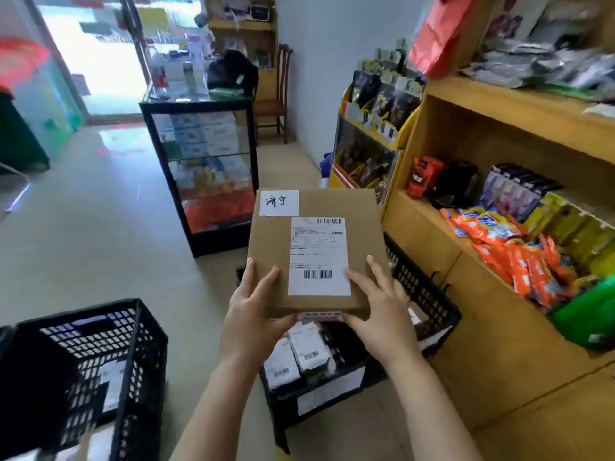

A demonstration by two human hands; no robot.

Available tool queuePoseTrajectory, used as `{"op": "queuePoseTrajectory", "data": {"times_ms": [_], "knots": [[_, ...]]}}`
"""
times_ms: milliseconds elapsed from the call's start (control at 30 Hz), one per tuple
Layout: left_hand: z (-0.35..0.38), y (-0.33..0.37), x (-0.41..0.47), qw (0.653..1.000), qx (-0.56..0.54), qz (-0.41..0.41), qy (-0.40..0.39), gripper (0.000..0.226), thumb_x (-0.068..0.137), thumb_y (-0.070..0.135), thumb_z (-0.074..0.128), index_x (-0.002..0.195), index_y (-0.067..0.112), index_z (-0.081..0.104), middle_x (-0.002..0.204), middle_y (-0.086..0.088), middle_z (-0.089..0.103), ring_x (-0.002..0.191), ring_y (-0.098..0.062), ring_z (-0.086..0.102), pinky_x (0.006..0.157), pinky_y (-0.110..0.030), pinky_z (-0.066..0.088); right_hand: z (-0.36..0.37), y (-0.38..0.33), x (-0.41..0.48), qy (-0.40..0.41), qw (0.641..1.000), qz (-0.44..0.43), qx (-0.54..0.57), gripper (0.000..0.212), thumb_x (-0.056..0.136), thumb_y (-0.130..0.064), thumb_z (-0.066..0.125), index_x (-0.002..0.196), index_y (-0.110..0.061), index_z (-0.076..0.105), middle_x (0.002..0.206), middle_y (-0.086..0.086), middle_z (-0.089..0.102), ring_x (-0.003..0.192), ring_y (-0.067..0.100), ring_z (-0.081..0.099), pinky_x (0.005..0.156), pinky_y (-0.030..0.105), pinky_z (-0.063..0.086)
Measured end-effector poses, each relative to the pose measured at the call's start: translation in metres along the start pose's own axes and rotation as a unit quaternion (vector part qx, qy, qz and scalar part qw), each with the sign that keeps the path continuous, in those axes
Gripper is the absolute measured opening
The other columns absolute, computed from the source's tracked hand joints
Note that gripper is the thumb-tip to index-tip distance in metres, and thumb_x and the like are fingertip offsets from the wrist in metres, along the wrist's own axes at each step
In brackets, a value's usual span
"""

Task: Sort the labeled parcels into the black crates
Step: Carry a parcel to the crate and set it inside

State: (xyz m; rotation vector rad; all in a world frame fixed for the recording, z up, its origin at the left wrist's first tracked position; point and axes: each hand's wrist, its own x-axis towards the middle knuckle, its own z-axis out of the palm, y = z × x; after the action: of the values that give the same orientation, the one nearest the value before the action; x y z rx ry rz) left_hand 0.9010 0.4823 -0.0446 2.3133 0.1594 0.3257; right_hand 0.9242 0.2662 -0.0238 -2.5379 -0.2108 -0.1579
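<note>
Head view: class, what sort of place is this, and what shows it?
Probably a small shop and parcel point: wooden shelves stocked with snack packets, a glass display case, and black crates holding labeled parcels.

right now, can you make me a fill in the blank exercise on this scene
The left hand and right hand both grip one cardboard ____.
The box carries ____ white labels on top.
The crate below it, holding small parcels, is coloured ____.
The wooden shelves stand on the person's ____ side.
Missing: box; two; black; right.
</note>
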Motion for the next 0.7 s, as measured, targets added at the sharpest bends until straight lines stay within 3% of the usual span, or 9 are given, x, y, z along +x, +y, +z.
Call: {"op": "queuePoseTrajectory", "data": {"times_ms": [100, 267, 433, 700], "knots": [[0.019, -0.011, 0.022, 0.999, 0.030, -0.040, 0.008, 0.089, 0.070, 0.040, 0.083, 0.146, 0.039, 0.037, 0.162, 0.012, 0.008, 0.141, -0.021, 0.028, 0.105, -0.044, 0.043, 0.020, 0.017, 0.039, -0.044, 0.999, -0.010, 0.019, 0.073, 0.082, -0.028, 0.076, 0.142, -0.047, 0.038, 0.159, -0.020, 0.008, 0.145, 0.028, 0.012, 0.115, 0.052, 0.029], [0.051, -0.038, 0.058, 0.996, 0.039, -0.082, 0.008, 0.088, 0.072, 0.042, 0.081, 0.147, 0.038, 0.034, 0.162, 0.010, 0.006, 0.141, -0.022, 0.029, 0.106, -0.041, 0.042, 0.055, 0.036, 0.095, -0.090, 0.995, -0.027, 0.024, 0.073, 0.083, -0.025, 0.075, 0.141, -0.048, 0.037, 0.159, -0.023, 0.006, 0.146, 0.025, 0.009, 0.115, 0.046, 0.027], [0.084, -0.074, 0.096, 0.994, 0.026, -0.106, -0.019, 0.084, 0.077, 0.042, 0.077, 0.147, 0.042, 0.031, 0.158, 0.018, -0.002, 0.141, -0.020, 0.025, 0.108, -0.042, 0.041, 0.096, 0.063, 0.144, -0.145, 0.989, -0.006, 0.026, 0.081, 0.085, -0.029, 0.073, 0.143, -0.055, 0.022, 0.150, -0.032, -0.008, 0.148, 0.026, -0.001, 0.115, 0.052, 0.024], [0.150, -0.127, 0.160, 0.977, 0.067, -0.180, -0.096, 0.084, 0.080, 0.057, 0.068, 0.150, 0.038, 0.026, 0.162, 0.007, -0.009, 0.146, -0.027, 0.011, 0.115, -0.048, 0.027, 0.175, 0.111, 0.218, -0.243, 0.969, 0.037, -0.003, 0.081, 0.085, -0.031, 0.073, 0.148, -0.047, 0.025, 0.160, -0.019, -0.006, 0.148, 0.029, 0.001, 0.117, 0.054, 0.024]]}}
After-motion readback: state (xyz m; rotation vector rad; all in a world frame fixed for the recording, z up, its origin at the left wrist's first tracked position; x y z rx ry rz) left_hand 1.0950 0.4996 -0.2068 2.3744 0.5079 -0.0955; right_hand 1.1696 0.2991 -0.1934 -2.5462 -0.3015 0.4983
